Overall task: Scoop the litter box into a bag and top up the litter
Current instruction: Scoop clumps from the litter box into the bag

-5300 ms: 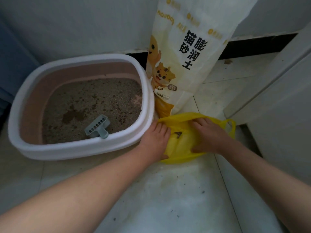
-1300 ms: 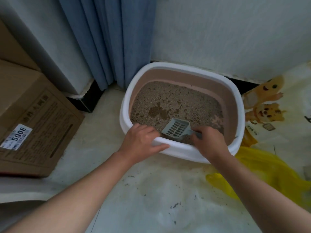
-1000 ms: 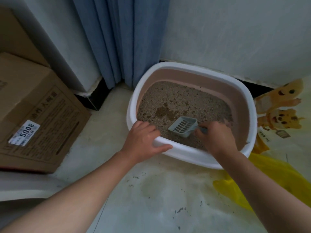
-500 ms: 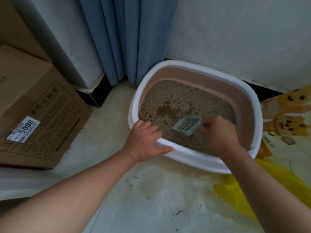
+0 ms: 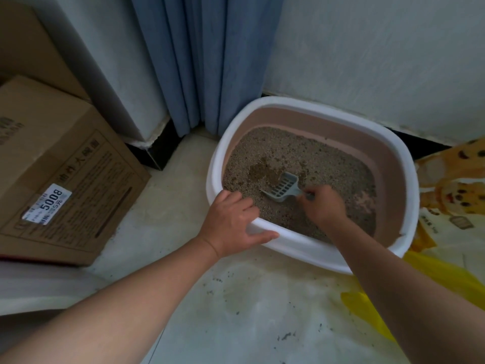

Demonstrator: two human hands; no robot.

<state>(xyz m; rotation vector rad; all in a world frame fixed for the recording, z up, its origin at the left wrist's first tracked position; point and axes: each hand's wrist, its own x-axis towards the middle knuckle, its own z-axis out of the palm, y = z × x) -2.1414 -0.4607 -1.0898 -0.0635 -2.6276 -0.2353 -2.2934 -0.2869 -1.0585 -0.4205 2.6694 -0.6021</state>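
Grips the near rim of the white litter box (image 5: 309, 105) with the left hand (image 5: 231, 224), at the box's 7 o'clock: fingers (image 5: 236, 202) curled over the rim into the tray, thumb stretched along the outer wall. Pinches the handle of the grey slotted scoop (image 5: 283, 186) in the right hand (image 5: 324, 206), fingers folded round it, handle almost wholly hidden inside the grip. Holds the scoop low near the middle of the tray, head out toward 10 o'clock from the hand, tilted on edge, lower side down in the grey-brown litter (image 5: 328, 158). Right against the scoop's head, at its 10 o'clock, a dark clump (image 5: 262, 172). Above the litter line, a pink inner wall all round. Litter box itself on the pale floor (image 5: 262, 319), at 1 o'clock of the view, far side close to the white wall (image 5: 367, 48). At 12 o'clock, a blue curtain (image 5: 204, 61), hem just beside the box's far-left corner. At 3 o'clock, a printed litter sack (image 5: 451, 195) with cartoon tigers, just beside the box's right side. At 4 o'clock, a yellow bag (image 5: 446, 279) flat on the floor, partly behind the right forearm, near the box's near-right corner; touching or not, cannot tell. At 9 o'clock, a cardboard box (image 5: 65, 174), well apart from the litter box, with a white sticker (image 5: 47, 203) reading 5008. Around 6 o'clock, dark crumbs scattered over the floor.
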